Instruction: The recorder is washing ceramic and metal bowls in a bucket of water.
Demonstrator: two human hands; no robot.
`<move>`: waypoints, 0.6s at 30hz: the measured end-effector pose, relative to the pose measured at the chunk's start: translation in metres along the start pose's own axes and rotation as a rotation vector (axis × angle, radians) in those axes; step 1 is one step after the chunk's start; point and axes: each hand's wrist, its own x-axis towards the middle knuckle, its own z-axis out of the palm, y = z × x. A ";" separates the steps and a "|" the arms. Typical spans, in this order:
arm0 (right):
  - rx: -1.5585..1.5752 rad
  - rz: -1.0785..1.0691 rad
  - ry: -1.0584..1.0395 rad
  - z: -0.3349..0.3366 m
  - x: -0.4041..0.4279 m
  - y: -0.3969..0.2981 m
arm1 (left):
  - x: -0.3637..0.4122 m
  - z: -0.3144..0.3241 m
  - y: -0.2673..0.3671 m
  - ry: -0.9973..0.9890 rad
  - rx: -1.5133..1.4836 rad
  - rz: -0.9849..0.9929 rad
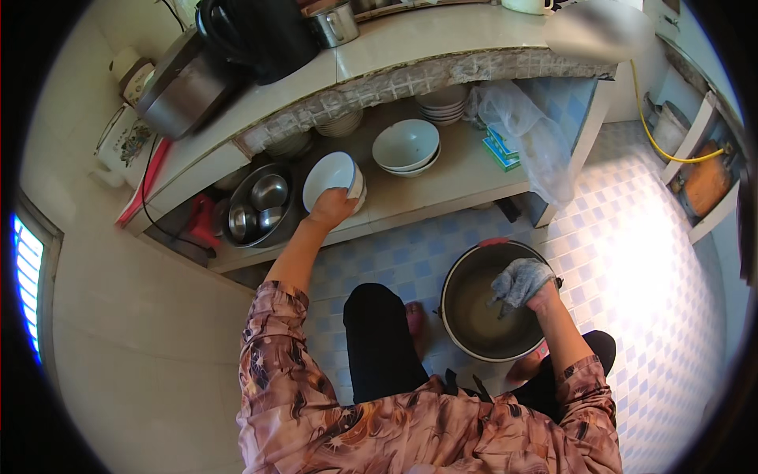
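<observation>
My left hand grips the near rim of a white bowl with a blue edge, tilted over the shelf beneath the counter. Another bowl shows partly behind it. A wet grey-blue cloth is in my right hand, over a dark bucket of cloudy water that stands on the floor between my legs. To the left of the held bowl, a metal basin holds several steel bowls. On its right is a small stack of wide white bowls.
Farther back on the shelf are stacked bowls, green-blue boxes and a clear plastic bag. Above, the counter's rough tiled edge overhangs. A black jug and a metal pot stand on top. A yellow hose hangs at right.
</observation>
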 end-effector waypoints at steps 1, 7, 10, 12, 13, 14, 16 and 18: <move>-0.002 -0.004 0.005 -0.002 0.000 -0.002 | 0.000 0.000 0.000 -0.069 0.087 0.039; -0.021 -0.034 0.016 -0.008 0.001 0.001 | 0.008 0.011 -0.010 -0.149 0.063 -0.112; -0.002 -0.060 0.038 -0.014 0.002 0.004 | 0.009 0.020 -0.017 -0.116 0.012 -0.171; -0.044 -0.067 -0.034 -0.016 0.003 0.004 | 0.009 0.026 -0.027 -0.123 0.030 -0.132; -0.043 -0.065 -0.035 -0.016 0.004 0.004 | 0.009 0.029 -0.031 -0.127 0.049 -0.095; -0.057 -0.067 -0.039 -0.016 0.005 0.004 | 0.010 0.033 -0.034 -0.129 0.050 -0.098; -0.067 -0.061 -0.039 -0.013 0.004 0.005 | 0.011 0.038 -0.033 -0.137 -0.014 -0.111; 0.001 -0.057 0.024 -0.011 0.001 0.001 | 0.013 0.039 -0.034 -0.156 -0.016 -0.124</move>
